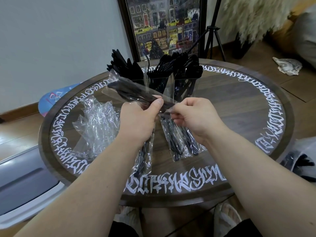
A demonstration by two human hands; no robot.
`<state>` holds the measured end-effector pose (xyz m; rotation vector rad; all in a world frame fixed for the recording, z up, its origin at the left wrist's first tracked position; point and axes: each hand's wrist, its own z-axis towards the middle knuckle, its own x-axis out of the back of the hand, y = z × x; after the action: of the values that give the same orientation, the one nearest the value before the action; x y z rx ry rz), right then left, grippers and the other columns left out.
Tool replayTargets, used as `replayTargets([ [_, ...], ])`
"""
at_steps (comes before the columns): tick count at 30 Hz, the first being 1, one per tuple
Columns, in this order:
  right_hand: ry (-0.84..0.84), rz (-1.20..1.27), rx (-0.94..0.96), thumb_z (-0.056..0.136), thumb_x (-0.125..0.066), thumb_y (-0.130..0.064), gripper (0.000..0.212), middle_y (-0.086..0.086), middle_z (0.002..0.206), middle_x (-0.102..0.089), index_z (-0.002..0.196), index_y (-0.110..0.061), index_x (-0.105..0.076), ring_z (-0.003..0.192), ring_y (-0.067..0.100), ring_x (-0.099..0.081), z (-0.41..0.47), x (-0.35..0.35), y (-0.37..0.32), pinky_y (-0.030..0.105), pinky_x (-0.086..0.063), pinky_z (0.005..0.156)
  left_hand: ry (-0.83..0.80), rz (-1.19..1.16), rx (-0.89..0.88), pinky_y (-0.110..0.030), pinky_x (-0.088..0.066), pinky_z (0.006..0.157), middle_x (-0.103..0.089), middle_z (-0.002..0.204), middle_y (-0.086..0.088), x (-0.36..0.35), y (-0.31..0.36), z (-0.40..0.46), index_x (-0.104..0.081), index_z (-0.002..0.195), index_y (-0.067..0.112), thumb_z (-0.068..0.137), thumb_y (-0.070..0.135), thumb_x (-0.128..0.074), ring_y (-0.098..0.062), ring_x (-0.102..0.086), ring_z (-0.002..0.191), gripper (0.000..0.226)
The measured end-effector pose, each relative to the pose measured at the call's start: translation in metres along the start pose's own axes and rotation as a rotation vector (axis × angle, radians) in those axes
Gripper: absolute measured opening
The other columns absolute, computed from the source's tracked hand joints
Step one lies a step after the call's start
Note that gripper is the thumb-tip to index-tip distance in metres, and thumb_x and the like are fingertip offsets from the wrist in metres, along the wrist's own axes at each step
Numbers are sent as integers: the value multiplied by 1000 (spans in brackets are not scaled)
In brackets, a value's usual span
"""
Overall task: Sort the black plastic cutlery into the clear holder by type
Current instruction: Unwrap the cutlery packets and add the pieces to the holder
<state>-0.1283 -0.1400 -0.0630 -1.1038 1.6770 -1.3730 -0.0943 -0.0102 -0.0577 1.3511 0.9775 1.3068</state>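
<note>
Gripping a wrapped packet [135,94] of black cutlery in front of the holder [164,82] with the left hand [142,115], long axis slanting from the near right end up toward the holder's left side, while pinching the wrapper's near end with the right hand [191,115], the nearer one for tearing it open. Standing upright in the holder's three compartments: knives [123,65] left, forks [162,65] middle, likely spoons [189,65] right; lying nearer than the holder, more packets [179,142] and empty wrappers [97,120]
</note>
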Motion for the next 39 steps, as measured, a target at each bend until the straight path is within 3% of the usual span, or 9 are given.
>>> replayTargets([
  [2,3,19,17,76,-62,4,29,13,66,-64,53,-11,-52,67,20,-62,0,2,0,27,-52,63,25,-42,42,-51,-58,73,-72,72,-13,2,3,2,-71,69,10,84,28,-71,-33,-68,65,23],
  [6,-7,102,18,78,-60,8,31,18,72,-65,54,-10,-51,67,20,-65,-2,8,-2,28,-56,64,84,-147,119,-36,-57,66,-61,48,8,3,6,6,-56,63,11,85,25,-71,-10,-62,52,30],
  [11,44,16,-1,77,-70,1,22,12,66,-63,64,-10,-57,63,17,-63,2,18,-4,28,-54,60,87,-192,154,-40,-55,76,-60,50,10,4,3,8,-56,66,12,86,24,-70,-2,-60,50,27],
  [15,151,66,-28,79,-70,-2,20,3,62,-59,67,-13,-59,59,14,-54,6,28,-7,26,-47,55,137,-113,146,-31,-52,62,-59,57,5,7,2,8,-54,65,12,87,25,-68,-2,-58,47,30],
  [18,249,-53,183,76,-69,-5,21,-5,59,-60,63,-20,-63,58,11,-53,2,27,-15,27,-45,57,128,-70,124,-33,-57,69,-67,65,1,8,-2,10,-64,68,12,88,25,-68,-8,-62,57,23],
  [23,30,-305,83,81,-61,-2,23,7,64,-68,67,-18,-69,61,17,-61,-8,7,-5,39,-56,62,79,-75,113,-40,-59,78,-73,73,-3,4,-2,9,-68,71,13,86,25,-69,-15,-71,69,19],
  [27,7,-66,-33,90,-57,-5,19,7,69,-66,74,-10,-66,57,12,-58,0,4,-1,21,-48,52,55,-142,107,-34,-58,71,-69,60,4,-1,3,4,-63,63,13,86,20,-69,-12,-69,63,25],
  [33,-36,172,-96,94,-55,-8,18,3,62,-63,78,-11,-62,54,12,-57,1,3,-1,22,-47,52,23,-214,125,-26,-55,68,-70,70,-2,-4,0,5,-64,68,10,87,18,-69,-15,-70,72,22],
  [39,-41,216,-132,93,-56,-8,17,3,66,-61,78,-13,-61,55,11,-61,-1,3,-2,21,-47,53,-22,-262,153,-26,-57,69,-68,58,6,-4,3,2,-60,68,10,87,15,-67,-11,-70,69,21],
])
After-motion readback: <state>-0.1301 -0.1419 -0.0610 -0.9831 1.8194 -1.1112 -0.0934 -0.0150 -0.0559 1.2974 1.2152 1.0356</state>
